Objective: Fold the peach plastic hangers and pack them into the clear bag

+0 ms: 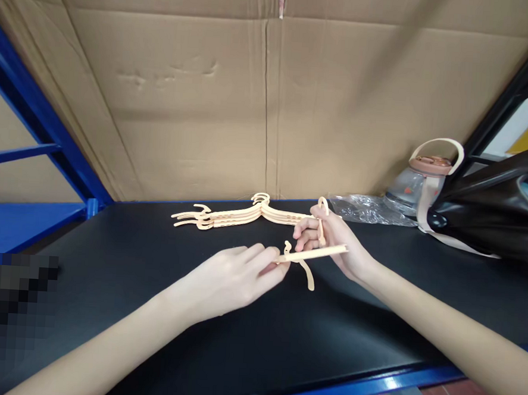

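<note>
Head cam: R hand [340, 233] partly hides hanger stack [240, 216], R end.

Beige hanger piece [318, 253], slightly tilted

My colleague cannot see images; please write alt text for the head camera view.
A person's left hand holds a slim cream piece and the right hand a cream hook, above a black tabletop. Behind lie cream hangers; at right, a clear bottle stands near crinkled plastic.
</note>
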`<act>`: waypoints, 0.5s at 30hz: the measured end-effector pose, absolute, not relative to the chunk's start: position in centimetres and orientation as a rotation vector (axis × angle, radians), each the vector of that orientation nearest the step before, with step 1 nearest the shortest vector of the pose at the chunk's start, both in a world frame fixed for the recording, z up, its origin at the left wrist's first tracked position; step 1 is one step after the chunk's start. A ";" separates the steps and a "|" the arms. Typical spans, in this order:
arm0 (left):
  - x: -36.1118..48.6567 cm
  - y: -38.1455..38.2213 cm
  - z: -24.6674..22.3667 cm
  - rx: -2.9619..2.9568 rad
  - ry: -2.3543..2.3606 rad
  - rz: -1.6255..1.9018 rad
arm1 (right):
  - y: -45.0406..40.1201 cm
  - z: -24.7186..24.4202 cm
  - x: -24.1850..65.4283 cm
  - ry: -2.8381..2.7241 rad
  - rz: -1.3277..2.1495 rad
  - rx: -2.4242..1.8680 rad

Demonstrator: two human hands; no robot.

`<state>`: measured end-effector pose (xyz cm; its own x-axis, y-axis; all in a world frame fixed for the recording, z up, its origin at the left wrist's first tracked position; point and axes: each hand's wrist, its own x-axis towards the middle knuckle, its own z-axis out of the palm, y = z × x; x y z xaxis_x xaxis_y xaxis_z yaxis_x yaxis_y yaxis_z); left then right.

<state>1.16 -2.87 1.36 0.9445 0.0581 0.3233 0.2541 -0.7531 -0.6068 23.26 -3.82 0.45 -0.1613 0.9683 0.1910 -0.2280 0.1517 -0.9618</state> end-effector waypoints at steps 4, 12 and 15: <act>0.4 -1.9 1.8 -2.372 -0.292 -0.349 | -3.2 0.5 24.0 -1.258 1.286 -0.827; -0.4 -0.3 1.3 -2.404 -0.422 -0.490 | -1.9 -0.6 24.9 -1.374 1.252 -0.901; -0.2 0.0 1.5 -2.408 -0.519 -0.500 | -1.7 -0.8 24.9 -1.458 1.125 -0.908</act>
<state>-0.20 0.03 1.46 0.8513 0.2410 0.4661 0.4748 -0.7318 -0.4888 24.88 -1.73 -0.82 -0.1776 0.9452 0.2740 -0.0257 0.2739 -0.9614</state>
